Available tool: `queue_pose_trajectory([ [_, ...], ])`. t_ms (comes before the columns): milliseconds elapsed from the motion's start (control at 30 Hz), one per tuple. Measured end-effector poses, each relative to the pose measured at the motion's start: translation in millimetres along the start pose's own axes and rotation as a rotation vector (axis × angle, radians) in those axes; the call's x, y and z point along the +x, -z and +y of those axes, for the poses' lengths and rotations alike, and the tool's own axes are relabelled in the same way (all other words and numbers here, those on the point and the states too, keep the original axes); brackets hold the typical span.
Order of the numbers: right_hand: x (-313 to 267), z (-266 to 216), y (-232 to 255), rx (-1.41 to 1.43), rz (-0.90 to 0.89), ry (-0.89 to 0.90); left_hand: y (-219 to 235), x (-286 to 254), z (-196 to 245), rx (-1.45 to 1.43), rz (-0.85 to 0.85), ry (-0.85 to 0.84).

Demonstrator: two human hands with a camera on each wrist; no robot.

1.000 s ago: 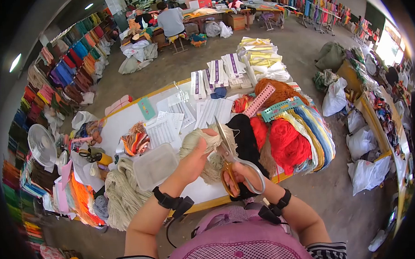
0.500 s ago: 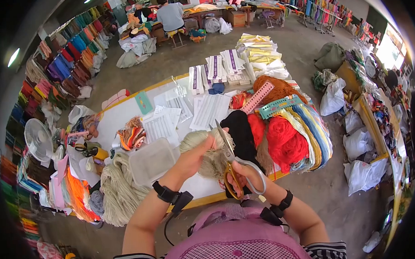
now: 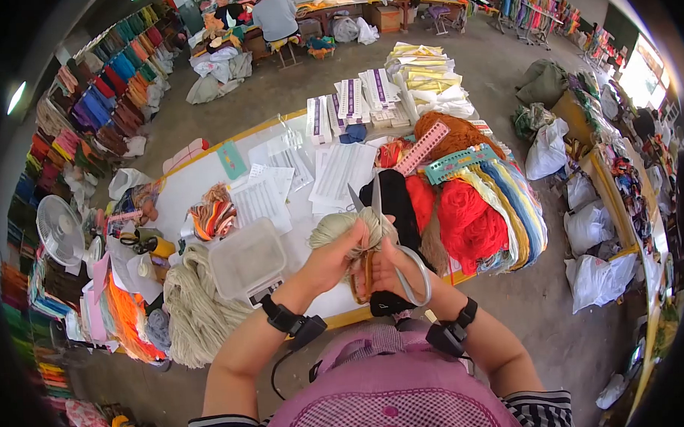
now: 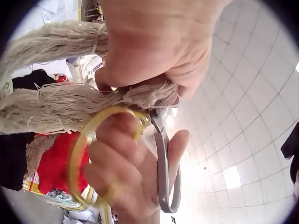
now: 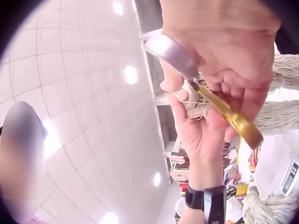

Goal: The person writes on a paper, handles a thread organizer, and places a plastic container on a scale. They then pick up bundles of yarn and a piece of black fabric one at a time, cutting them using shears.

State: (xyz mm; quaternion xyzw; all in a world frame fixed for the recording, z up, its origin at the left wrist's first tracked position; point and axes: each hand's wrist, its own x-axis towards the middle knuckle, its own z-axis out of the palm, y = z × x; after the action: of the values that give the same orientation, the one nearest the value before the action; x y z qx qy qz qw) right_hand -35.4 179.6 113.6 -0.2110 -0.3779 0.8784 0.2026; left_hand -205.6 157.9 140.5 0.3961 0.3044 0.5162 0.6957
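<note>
Cream yarn [image 3: 330,230], tied in hanks, is gripped by my left hand [image 3: 332,260] above the near part of the table. In the left wrist view, yarn strands [image 4: 51,105] run out to the left from under that hand [image 4: 161,46]. My right hand [image 3: 393,270] holds scissors [image 3: 423,282] with one gold and one grey handle loop. Their blades stand apart in the head view, pointing away, right at the yarn. Fingers of the right hand [image 4: 117,163] pass through the gold loop. The two hands are close together, and part of the blades is hidden behind yarn and fingers.
Left of the hands, a clear plastic tub [image 3: 247,256] sits on a digital scale [image 5: 288,181]. Thick beige skeins [image 3: 198,312] lie further left. On the right are black yarn [image 3: 406,211], red yarn [image 3: 474,224] and multicoloured hanks. Paper sheets [image 3: 344,172] lie beyond.
My right hand has moved the scissors left, up against the yarn and my left hand. Earlier the hands were further apart. The left hand has shifted slightly right and closed more around the yarn.
</note>
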Motion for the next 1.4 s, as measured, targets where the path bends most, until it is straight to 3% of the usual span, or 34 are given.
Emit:
queue_pose_trajectory([
  [100, -5, -9, 2, 0.039, 0.031, -0.068, -1, 4, 4, -0.103, 0.1, 0.092],
  [167, -10, -9, 4, -0.019, 0.011, -0.066, 13, 9, 1, -0.167, 0.093, -0.057],
  [333, -8, -12, 15, -0.079, 0.081, 0.036, 32, 8, 3, -0.147, 0.221, -0.077],
  [400, -3, -16, 9, -0.065, 0.091, 0.113, 27, 6, 7, -0.04, 0.33, -0.146],
  [500, 15, -11, -3, -0.185, 0.198, 0.215, 7, 6, 9, 0.087, 0.304, -0.175],
  [567, 18, -17, -4, -0.105, 0.219, 0.139, -1, 7, 5, 0.147, 0.313, -0.172],
  [700, 12, -23, 8, -0.284, 0.247, 0.081, 10, 8, 3, 0.197, 0.331, -0.204],
  [833, 2, -15, 38, -0.463, 0.384, 0.197, 24, 2, 19, 0.097, 0.4, -0.244],
  [933, -8, -23, 59, -0.587, 0.532, 0.207, 41, 1, 30, -0.043, 0.575, -0.327],
  [1167, -28, -44, 89, -0.687, 0.675, 0.267, 79, -7, 32, -0.096, 0.593, -0.321],
  [1233, -28, -47, 88, -1.194, 0.848, 0.492, 76, -8, 34, -0.288, 0.488, -0.261],
  [1267, -32, -51, 85, -1.226, 0.84, 0.289, 70, -7, 33, -0.287, 0.495, -0.267],
  [1300, -27, -48, 81, -1.23, 0.828, 0.293, 50, -2, 34, -0.371, 0.503, -0.204],
  [1333, -23, -44, 76, -0.763, 0.593, 0.145, 31, 4, 33, -0.457, 0.509, -0.14],
  [1367, -19, -40, 71, -0.3, 0.353, -0.002, 15, 6, 28, -0.46, 0.35, -0.088],
  [1400, -11, -38, 63, -0.173, 0.153, -0.05, -2, 6, 19, -0.46, 0.189, -0.035],
])
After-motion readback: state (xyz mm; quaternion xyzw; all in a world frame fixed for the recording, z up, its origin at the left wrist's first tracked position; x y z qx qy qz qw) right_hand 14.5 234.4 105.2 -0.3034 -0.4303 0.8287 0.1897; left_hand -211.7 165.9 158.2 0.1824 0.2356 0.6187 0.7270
